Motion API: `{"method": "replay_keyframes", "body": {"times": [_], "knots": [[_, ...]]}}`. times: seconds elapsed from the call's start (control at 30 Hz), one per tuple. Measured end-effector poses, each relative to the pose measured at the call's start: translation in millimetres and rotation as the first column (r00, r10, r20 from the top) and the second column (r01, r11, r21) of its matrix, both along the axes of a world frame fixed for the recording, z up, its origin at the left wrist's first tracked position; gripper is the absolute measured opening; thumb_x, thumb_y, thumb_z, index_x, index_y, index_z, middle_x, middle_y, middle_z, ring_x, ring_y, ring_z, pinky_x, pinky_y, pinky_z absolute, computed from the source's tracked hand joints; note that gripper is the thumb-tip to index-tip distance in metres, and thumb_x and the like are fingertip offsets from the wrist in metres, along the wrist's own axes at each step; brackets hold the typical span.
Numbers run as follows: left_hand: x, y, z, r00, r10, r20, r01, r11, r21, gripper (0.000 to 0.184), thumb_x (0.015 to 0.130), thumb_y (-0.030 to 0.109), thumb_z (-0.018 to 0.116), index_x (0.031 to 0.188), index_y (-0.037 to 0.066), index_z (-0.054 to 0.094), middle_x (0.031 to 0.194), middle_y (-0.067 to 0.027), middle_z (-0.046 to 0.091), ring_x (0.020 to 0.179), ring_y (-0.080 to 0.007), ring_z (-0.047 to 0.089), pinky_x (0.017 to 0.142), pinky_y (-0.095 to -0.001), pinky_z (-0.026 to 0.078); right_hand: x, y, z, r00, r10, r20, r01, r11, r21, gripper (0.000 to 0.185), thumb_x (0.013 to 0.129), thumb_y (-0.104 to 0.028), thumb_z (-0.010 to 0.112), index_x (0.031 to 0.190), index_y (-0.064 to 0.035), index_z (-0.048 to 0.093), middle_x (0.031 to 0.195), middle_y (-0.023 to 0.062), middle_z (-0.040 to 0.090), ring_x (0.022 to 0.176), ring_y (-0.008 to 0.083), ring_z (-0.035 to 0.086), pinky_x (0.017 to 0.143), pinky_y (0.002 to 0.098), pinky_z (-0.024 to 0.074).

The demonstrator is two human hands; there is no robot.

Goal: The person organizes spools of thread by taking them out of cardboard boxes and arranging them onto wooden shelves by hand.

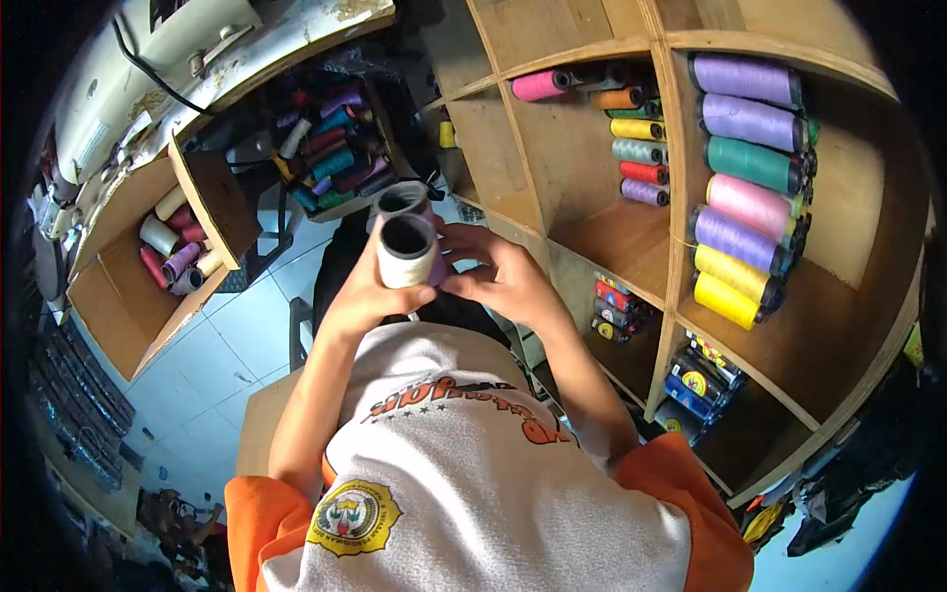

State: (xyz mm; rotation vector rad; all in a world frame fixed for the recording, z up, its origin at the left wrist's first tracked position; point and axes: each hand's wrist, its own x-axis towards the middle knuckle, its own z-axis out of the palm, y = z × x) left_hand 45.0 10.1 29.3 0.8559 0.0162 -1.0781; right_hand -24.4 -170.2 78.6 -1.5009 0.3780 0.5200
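Note:
My left hand (363, 293) is closed round a cream-white thread spool (406, 268), whose dark hollow end faces up toward me. Right behind it is a second spool, a purple thread spool (437, 268), mostly covered by the white one. My right hand (505, 279) has its curled fingers against the purple spool's right side. Both spools are held close together in front of my shirt. How far the left fingers reach round the back is hidden.
An open cardboard box (118, 301) with several spools stands at left. Behind it is another box of mixed spools (330, 148). The wooden shelf (671, 197) at right holds stacked purple, green, pink and yellow spools (745, 232). A machine (128, 79) sits upper left.

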Motion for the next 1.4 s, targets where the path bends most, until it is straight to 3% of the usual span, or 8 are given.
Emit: {"method": "replay_keyframes", "body": {"times": [0.1,0.33,0.57,0.67,0.73,0.93,1.07,1.4], "knots": [[-2.4,-8.2,7.6,0.996,-0.027,-0.082,0.027,1.0,-0.011,0.085,0.058,0.015,0.077,0.132,0.005,0.034,0.116,-0.0056,0.049,0.107,-0.0162,0.046,0.092,-0.0303,0.038,-6.6,-6.2,2.1,0.998,0.045,-0.032,-0.048,0.994,-0.095,0.058,0.077,-0.007,0.071,0.127,0.0037,0.042,0.121,0.0128,0.052,0.105,0.019,0.055,0.092,0.0327,0.045],[-11.0,-17.6,-6.2,0.991,-0.089,-0.097,0.08,0.993,-0.089,0.084,0.063,0.015,0.073,0.135,0.005,0.031,0.119,-0.0082,0.049,0.102,-0.0177,0.049,0.087,-0.0303,0.041,-40.2,-31.3,-11.3,0.951,-0.281,-0.131,0.29,0.955,0.058,0.043,0.077,-0.015,0.07,0.114,0.0008,0.053,0.102,0.0075,0.059,0.084,0.0133,0.058,0.074,0.0252,0.0481],[-4.9,-5.2,-17.4,0.974,0.012,-0.224,-0.037,0.994,-0.107,0.055,0.071,0.006,0.059,0.123,0.005,0.042,0.1,-0.0114,0.058,0.072,-0.0167,0.061,0.06,-0.0282,0.053,-42.6,-128.8,-25.7,0.708,-0.67,0.224,0.698,0.615,-0.367,0.038,0.083,-0.007,0.065,0.116,0.0043,0.051,0.093,0.0075,0.055,0.076,0.0115,0.055,0.063,0.0234,0.0464],[-5.0,3.9,-15.5,0.975,0.026,-0.22,-0.043,0.997,-0.071,0.053,0.071,0.004,0.062,0.121,0.006,0.043,0.096,-0.0086,0.057,0.068,-0.0143,0.059,0.057,-0.0267,0.052,-43.3,-198.6,-60.1,0.753,-0.541,0.375,0.619,0.389,-0.683,0.043,0.077,-0.014,0.073,0.112,0.0044,0.055,0.09,0.0073,0.061,0.074,0.0132,0.058,0.065,0.0235,0.0463],[-6.9,6.8,-14.0,0.978,0.069,-0.195,-0.08,0.995,-0.052,0.051,0.071,0.006,0.063,0.118,0.006,0.044,0.095,-0.0079,0.056,0.066,-0.0135,0.057,0.054,-0.0257,0.049,-33.9,-240.5,-86.5,0.722,-0.437,0.535,0.683,0.329,-0.653,0.044,0.073,-0.017,0.076,0.108,0.0028,0.06,0.092,0.0106,0.066,0.079,0.0186,0.063,0.071,0.0273,0.0477],[-15.2,26.1,-7.4,0.975,0.157,-0.157,-0.147,0.986,0.075,0.051,0.07,0.009,0.065,0.116,0.004,0.045,0.094,-0.0089,0.055,0.065,-0.0139,0.055,0.053,-0.026,0.047,17.6,-317.3,-136.8,0.864,-0.327,0.383,0.339,-0.185,-0.923,0.046,0.062,-0.023,0.081,0.1,-0.0012,0.066,0.097,0.0148,0.068,0.088,0.0233,0.065,0.078,0.0353,0.048],[-22.8,39.1,-9.7,0.965,0.211,-0.153,-0.189,0.971,0.145,0.054,0.07,0.01,0.065,0.118,0.006,0.043,0.095,-0.0096,0.055,0.065,-0.0143,0.056,0.053,-0.0267,0.048,31.1,-363.9,-173.2,0.816,-0.3,0.494,0.487,-0.103,-0.867,0.048,0.06,-0.019,0.082,0.102,-0.0025,0.066,0.102,0.0143,0.067,0.096,0.0229,0.064,0.082,0.0329,0.0483],[-32.1,43.4,-19.1,0.968,0.211,-0.135,-0.184,0.965,0.188,0.052,0.071,0.011,0.067,0.118,0.007,0.044,0.096,-0.0089,0.057,0.065,-0.0137,0.057,0.054,-0.0277,0.049,38.9,-341.5,-151.5,0.839,-0.425,0.341,0.269,-0.221,-0.937,0.049,0.06,-0.023,0.082,0.105,-0.0123,0.066,0.103,0.0111,0.066,0.094,0.0258,0.064,0.082,0.0353,0.0489]]}}
